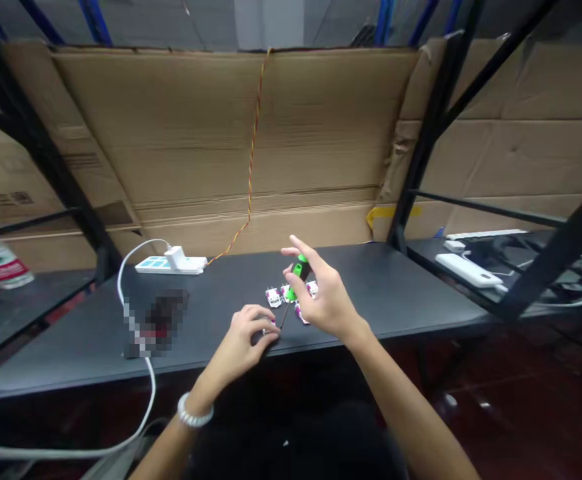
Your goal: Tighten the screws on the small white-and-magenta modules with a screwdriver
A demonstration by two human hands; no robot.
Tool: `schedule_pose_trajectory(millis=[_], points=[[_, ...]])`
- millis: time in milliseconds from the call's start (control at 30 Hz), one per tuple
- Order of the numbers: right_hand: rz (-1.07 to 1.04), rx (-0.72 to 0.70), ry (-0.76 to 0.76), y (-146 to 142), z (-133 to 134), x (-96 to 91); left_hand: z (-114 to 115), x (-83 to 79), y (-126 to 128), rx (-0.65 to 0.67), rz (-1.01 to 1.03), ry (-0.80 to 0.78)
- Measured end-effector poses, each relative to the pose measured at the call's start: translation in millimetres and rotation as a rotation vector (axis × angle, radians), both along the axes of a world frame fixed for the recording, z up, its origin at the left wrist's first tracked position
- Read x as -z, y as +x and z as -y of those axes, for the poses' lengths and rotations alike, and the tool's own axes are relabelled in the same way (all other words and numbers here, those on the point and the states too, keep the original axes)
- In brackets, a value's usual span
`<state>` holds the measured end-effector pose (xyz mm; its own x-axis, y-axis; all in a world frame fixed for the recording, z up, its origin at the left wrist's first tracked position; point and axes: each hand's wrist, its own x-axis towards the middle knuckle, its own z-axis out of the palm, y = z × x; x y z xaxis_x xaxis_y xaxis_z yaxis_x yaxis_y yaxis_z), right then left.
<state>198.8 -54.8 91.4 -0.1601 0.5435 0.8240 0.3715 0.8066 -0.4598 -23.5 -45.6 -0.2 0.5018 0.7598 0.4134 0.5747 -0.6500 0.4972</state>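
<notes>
The screwdriver (299, 268) has a bright green and black handle and a thin dark shaft; it leans over the black tabletop (211, 320), tip down beside the left hand (251, 337). The right hand (327, 293) is clamped on the handle, some fingertips raised. The left hand's fingers close around 1 small white part (269, 325) with magenta touches near the front edge. Just beyond lie 4 similar white-and-magenta pieces (273, 297), their finer details blurred.

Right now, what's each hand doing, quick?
Left hand: closed, holding a small white-and-pink part against the table.
Right hand: loosely closed, holding a green-and-black screwdriver.
</notes>
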Motion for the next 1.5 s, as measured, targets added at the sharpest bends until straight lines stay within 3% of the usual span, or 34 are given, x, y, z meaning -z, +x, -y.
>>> schedule_pose_trajectory(millis=[400, 867, 1100, 1333, 1500], points=[[-0.063, 0.090, 0.012, 28.5, 8.0, 1.9, -6.9, -17.8, 10.4, -0.021, -0.042, -0.050], [-0.087, 0.108, 0.018, 42.0, 11.7, 7.0, -7.3, -18.4, 20.3, -0.091, -0.274, 0.136], [-0.121, 0.106, -0.001, 48.7, 13.4, 12.3, -13.7, -25.0, 37.1, -0.045, -0.170, 0.094], [-0.131, 0.132, -0.027, 58.8, 15.7, 21.5, -28.2, -15.7, 58.0, -0.245, -0.254, 0.014], [-0.137, 0.162, -0.022, 65.1, 16.8, 22.8, -30.5, -16.2, 51.4, -0.257, -0.235, 0.004]])
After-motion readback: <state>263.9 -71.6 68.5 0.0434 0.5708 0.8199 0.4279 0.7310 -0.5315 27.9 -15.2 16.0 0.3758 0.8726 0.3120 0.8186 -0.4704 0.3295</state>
